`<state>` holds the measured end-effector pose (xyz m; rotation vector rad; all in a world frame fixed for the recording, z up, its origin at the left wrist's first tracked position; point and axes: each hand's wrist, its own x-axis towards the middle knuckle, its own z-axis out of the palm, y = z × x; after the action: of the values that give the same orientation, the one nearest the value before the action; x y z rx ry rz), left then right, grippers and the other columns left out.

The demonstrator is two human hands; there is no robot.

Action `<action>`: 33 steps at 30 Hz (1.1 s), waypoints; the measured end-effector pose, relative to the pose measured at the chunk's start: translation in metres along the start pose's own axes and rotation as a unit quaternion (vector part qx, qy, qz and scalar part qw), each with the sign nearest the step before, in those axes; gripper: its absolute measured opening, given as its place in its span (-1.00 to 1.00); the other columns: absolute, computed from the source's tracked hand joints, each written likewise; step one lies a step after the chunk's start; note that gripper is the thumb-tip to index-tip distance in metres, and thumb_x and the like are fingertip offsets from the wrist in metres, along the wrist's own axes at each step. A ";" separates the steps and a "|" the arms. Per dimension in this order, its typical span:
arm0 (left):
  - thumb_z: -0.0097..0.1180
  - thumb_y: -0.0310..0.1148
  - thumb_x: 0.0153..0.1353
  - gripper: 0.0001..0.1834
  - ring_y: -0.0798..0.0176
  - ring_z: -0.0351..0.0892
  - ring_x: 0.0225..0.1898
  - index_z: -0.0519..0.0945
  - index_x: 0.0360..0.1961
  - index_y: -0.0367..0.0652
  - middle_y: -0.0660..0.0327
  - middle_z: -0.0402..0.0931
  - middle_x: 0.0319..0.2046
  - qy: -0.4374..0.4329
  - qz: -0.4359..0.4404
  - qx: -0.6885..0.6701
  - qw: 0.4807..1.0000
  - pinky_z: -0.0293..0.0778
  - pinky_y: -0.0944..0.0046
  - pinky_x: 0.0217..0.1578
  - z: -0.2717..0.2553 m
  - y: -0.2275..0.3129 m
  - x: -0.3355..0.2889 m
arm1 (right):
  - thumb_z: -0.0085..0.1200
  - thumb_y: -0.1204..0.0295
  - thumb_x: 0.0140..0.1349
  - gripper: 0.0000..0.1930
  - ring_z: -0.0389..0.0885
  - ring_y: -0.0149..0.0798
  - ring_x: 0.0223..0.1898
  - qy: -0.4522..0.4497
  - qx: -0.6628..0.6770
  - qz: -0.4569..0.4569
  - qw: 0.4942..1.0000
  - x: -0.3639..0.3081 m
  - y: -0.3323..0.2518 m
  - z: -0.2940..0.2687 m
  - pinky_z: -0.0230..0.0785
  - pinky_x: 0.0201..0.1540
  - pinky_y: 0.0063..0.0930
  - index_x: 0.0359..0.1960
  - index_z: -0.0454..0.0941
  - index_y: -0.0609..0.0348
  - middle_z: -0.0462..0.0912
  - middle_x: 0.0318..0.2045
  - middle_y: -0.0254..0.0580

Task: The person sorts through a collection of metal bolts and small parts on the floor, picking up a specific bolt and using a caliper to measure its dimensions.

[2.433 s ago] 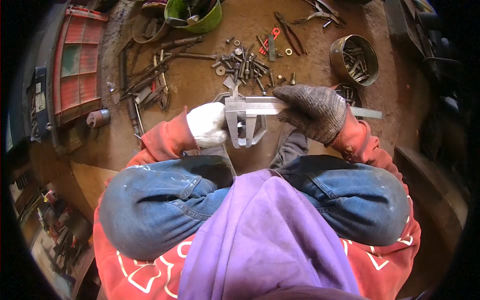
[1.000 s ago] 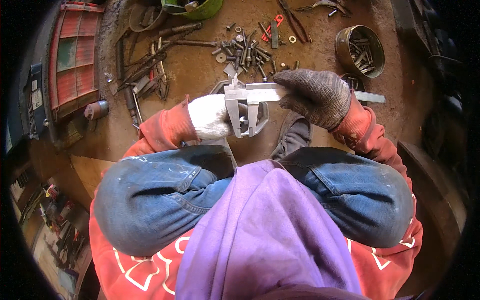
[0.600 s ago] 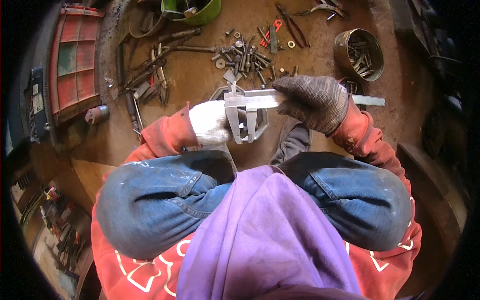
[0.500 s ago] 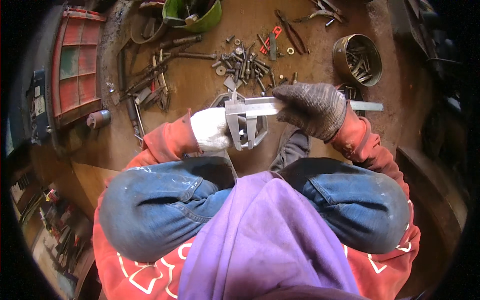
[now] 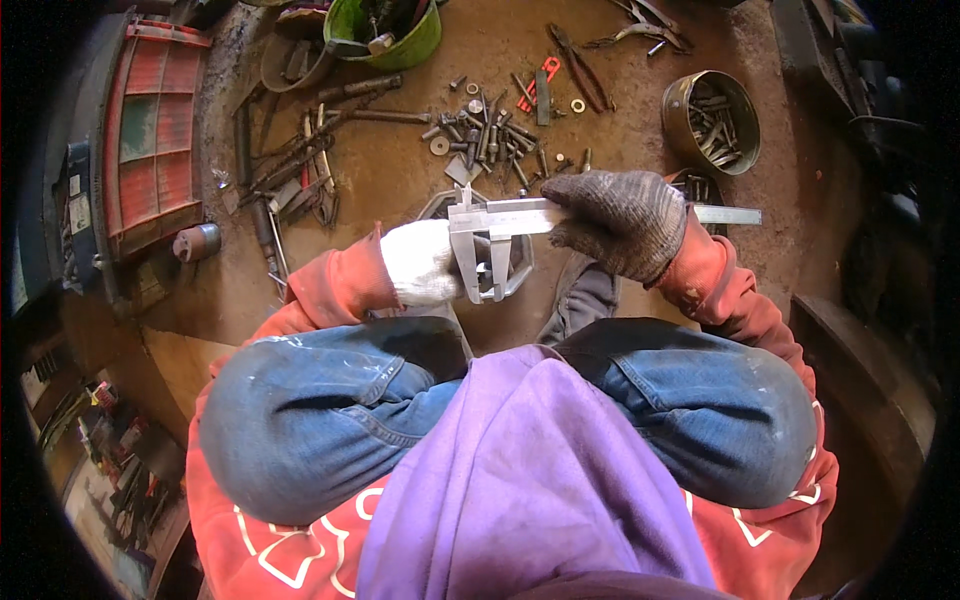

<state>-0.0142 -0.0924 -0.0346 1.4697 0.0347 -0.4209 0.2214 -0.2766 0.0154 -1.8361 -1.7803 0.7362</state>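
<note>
My right hand (image 5: 622, 222), in a dark grey knit glove, is closed around the beam of a steel vernier caliper (image 5: 520, 217). The caliper lies sideways across my front, its beam end sticking out to the right of the glove. Its two long jaws point toward me, a little apart, over a grey metal ring with angled sides (image 5: 522, 270). Whether the jaws touch the ring I cannot tell. My left hand (image 5: 420, 262), in a white glove, is closed at the ring's left side. Its fingers are partly hidden behind the caliper and the ring.
Beyond my hands lies a pile of bolts (image 5: 487, 135) with loose washers. Pliers (image 5: 580, 68) and a round tin of metal pieces (image 5: 712, 122) are farther right. At the left are rusty tools (image 5: 300, 165), a red crate (image 5: 155, 130) and a green bucket (image 5: 385, 40).
The whole view has shifted very slightly. Both hands keep their hold, and the caliper is almost where it was, a few pixels farther left.
</note>
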 end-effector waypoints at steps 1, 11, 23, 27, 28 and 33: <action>0.13 -0.44 0.22 -0.58 0.01 0.54 0.13 0.59 0.13 -0.14 0.02 0.56 0.11 0.004 -0.002 -0.007 1.000 0.40 0.11 0.19 0.001 -0.001 0.000 | 0.25 0.19 0.20 -0.59 0.69 0.07 -0.20 0.000 0.000 0.001 1.000 -0.001 0.001 0.001 0.55 -0.15 -0.17 0.04 0.60 0.08 0.70 -0.21 -0.02; 0.14 -0.42 0.25 -0.52 0.06 0.49 0.19 0.53 0.22 -0.13 0.05 0.51 0.18 0.002 -0.017 -0.034 0.999 0.36 0.15 0.23 -0.001 0.023 0.000 | 0.26 0.19 0.20 -0.59 0.69 0.05 -0.18 0.014 0.033 -0.004 0.999 -0.001 0.005 0.005 0.56 -0.15 -0.20 0.04 0.60 0.08 0.70 -0.21 -0.05; 0.11 -0.48 0.29 -0.48 0.15 0.47 0.19 0.44 0.30 -0.15 0.08 0.48 0.21 0.008 0.017 -0.058 0.998 0.35 0.18 0.24 0.003 0.015 0.002 | 0.25 0.18 0.23 -0.62 0.70 0.04 -0.22 0.013 0.050 0.006 0.999 -0.003 0.006 0.011 0.56 -0.18 -0.21 0.01 0.60 0.08 0.70 -0.24 -0.04; 0.12 -0.48 0.30 -0.46 0.18 0.47 0.19 0.41 0.32 -0.15 0.09 0.45 0.24 -0.005 0.014 -0.022 1.000 0.36 0.19 0.23 0.004 0.017 0.006 | 0.24 0.18 0.23 -0.61 0.68 0.06 -0.20 0.004 0.068 0.015 0.998 -0.004 0.008 0.010 0.56 -0.17 -0.21 0.00 0.59 0.10 0.69 -0.22 -0.03; 0.15 -0.48 0.30 -0.47 0.23 0.49 0.17 0.42 0.30 -0.20 0.10 0.45 0.24 0.004 0.016 -0.069 0.997 0.38 0.22 0.22 0.007 0.011 0.009 | 0.24 0.18 0.23 -0.61 0.68 0.06 -0.20 0.004 0.067 0.016 0.998 -0.004 0.009 0.011 0.56 -0.17 -0.21 0.00 0.59 0.10 0.69 -0.22 -0.03; 0.21 -0.43 0.26 -0.75 0.32 0.57 -0.15 0.66 -0.08 -0.32 0.17 0.63 -0.11 0.023 -0.134 -0.103 0.985 0.48 0.30 -0.07 -0.010 0.020 0.016 | 0.19 0.31 0.33 -0.69 0.68 -0.25 -0.16 0.088 0.264 0.121 0.953 0.000 0.027 0.017 0.52 -0.07 -0.36 0.01 0.57 0.22 0.71 -0.19 -0.11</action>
<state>0.0084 -0.0859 -0.0209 1.2726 0.3074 -0.5847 0.2299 -0.2787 -0.0152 -1.6942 -1.1142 0.9925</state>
